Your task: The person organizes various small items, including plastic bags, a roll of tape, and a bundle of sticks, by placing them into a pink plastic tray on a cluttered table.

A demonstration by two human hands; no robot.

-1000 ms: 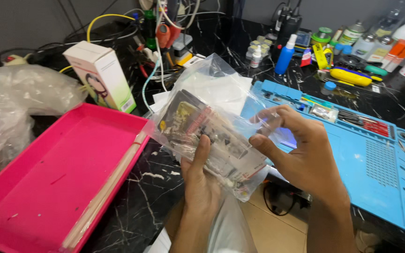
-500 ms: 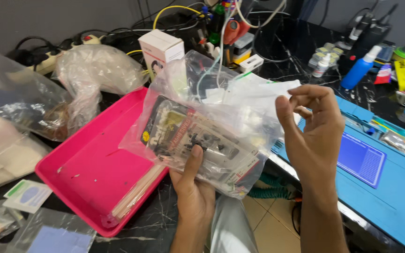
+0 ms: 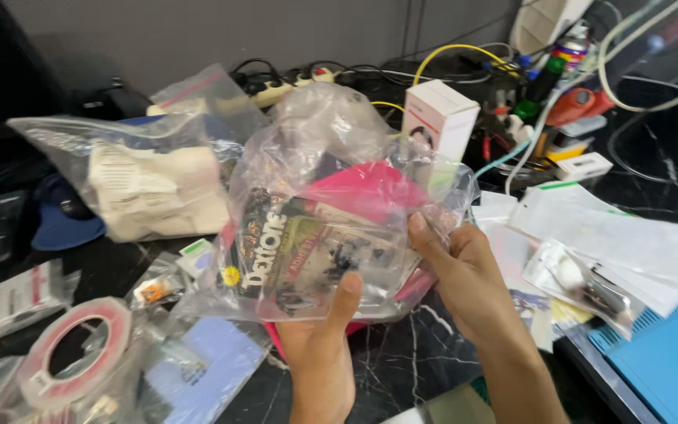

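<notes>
Both hands clamp a clear plastic bag [image 3: 331,228] of small packets above the pink tray [image 3: 370,188]: left hand [image 3: 319,345] beneath it, right hand [image 3: 464,275] gripping its right edge

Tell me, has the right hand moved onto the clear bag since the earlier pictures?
Yes. The right hand, before open and apart to the right, now grips the clear bag at its right edge, in front of the pink tray.

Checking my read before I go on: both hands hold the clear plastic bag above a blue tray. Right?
Not quite. The tray behind the clear plastic bag is pink, not blue, as the head view shows. The left hand and the right hand do both hold the bag.
</notes>
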